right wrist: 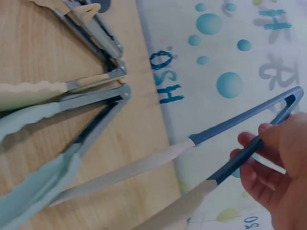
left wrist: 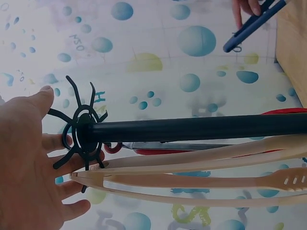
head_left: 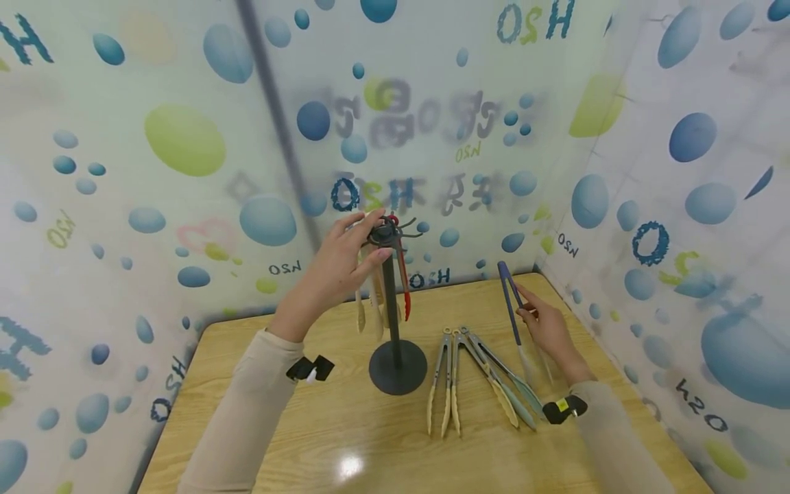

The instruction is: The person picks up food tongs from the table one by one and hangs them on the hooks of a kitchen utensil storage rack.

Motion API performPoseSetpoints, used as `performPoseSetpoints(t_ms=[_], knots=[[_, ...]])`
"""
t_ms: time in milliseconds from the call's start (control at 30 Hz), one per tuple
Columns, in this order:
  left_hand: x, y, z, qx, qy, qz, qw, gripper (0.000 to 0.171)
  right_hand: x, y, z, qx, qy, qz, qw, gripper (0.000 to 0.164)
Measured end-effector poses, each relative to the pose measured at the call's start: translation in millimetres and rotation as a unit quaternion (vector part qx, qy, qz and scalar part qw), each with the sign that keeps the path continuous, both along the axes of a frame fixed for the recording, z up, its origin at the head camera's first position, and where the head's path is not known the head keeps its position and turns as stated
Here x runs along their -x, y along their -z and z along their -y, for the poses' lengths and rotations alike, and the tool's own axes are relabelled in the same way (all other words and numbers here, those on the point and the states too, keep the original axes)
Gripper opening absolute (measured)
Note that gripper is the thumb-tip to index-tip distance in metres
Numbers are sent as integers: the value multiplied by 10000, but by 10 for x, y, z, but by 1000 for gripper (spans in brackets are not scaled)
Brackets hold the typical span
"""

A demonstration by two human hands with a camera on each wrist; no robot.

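A black rack (head_left: pixel 396 309) with a round base and a ring of hooks stands upright on the table. My left hand (head_left: pixel 339 264) rests at its top, fingers spread against the hooks and the thumb apart from them in the left wrist view. Red tongs (head_left: pixel 404 281) and beige tongs (left wrist: pixel 201 163) hang from the rack. At the right, my right hand (head_left: pixel 548 329) pinches one arm of blue tongs (right wrist: pixel 240 120) with pale tips. The hinge end points up, the arms are spread, and the tips hang low over the table.
Several metal-handled tongs lie on the wooden table (head_left: pixel 296 425) between the rack and my right hand: beige-tipped tongs (head_left: pixel 447 384) and green-tipped tongs (right wrist: pixel 62 167). Patterned fabric walls (head_left: pixel 185 206) enclose the table at the back and right.
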State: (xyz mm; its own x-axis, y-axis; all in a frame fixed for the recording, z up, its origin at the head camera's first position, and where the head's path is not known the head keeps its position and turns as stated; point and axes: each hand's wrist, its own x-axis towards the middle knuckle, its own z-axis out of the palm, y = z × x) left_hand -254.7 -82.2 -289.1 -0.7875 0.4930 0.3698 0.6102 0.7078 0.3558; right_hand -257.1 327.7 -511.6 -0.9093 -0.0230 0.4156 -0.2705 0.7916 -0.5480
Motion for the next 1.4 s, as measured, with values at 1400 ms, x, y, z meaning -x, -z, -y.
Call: performPoseSetpoints(t_ms=[1400], knots=[[-38, -55, -31, 59, 6, 385, 9992, 64, 261, -1116, 723, -256, -1477, -934, 9843, 70]])
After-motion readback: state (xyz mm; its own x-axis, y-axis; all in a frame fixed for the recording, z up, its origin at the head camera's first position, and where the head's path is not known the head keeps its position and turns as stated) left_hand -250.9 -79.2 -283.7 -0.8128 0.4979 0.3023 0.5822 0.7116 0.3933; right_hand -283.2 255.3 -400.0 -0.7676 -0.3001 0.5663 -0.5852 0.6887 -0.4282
